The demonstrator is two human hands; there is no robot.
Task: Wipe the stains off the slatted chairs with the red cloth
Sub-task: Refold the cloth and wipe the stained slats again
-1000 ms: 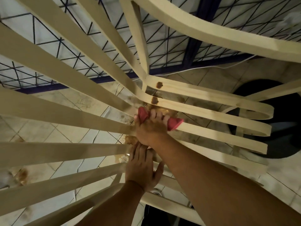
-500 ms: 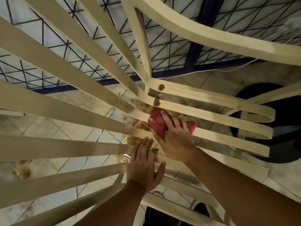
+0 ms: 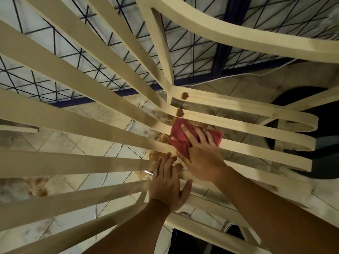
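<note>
Chair: a pale wooden slatted chair [image 3: 266,153] fills the view, seen from close above. Its long slats fan out from the left, bend at the middle and run on to rounded ends at the right.

Red cloth: the red cloth [image 3: 180,137] lies folded across two neighbouring slats just right of the bend, flat on the wood. Its lower part is covered by the hand on top of it.

Right hand: the right hand [image 3: 200,158] lies on top of the cloth, fingers [image 3: 187,130] stretched out and slightly spread, pressing it down onto the slats. The fingers are not curled round it; the thumb sits at the cloth's lower left edge.

Left hand: the left hand [image 3: 167,186] rests flat on the slats just below and left of the right hand, fingers straight and close together, thumb splayed to the right. It holds nothing, and its fingertips nearly touch the right hand's thumb.

Stains: two brown stains [image 3: 185,95] sit on the slats above the cloth, one on the upper slat and a second just beside the cloth's top corner (that one is almost touching the fabric). More brown smears show at the bend, left of the cloth.

Floor: a tiled floor [image 3: 88,142] shows through the gaps, with brown patches on it.

Background: a blue-framed grille [image 3: 222,54] of thin crossing bars stands behind the chair.

Right edge: a dark round shape [image 3: 326,125] lies beyond the slat ends; what it is cannot be told.

Bottom edge: a dark shoe [image 3: 235,230] shows between the lowest slats.
</note>
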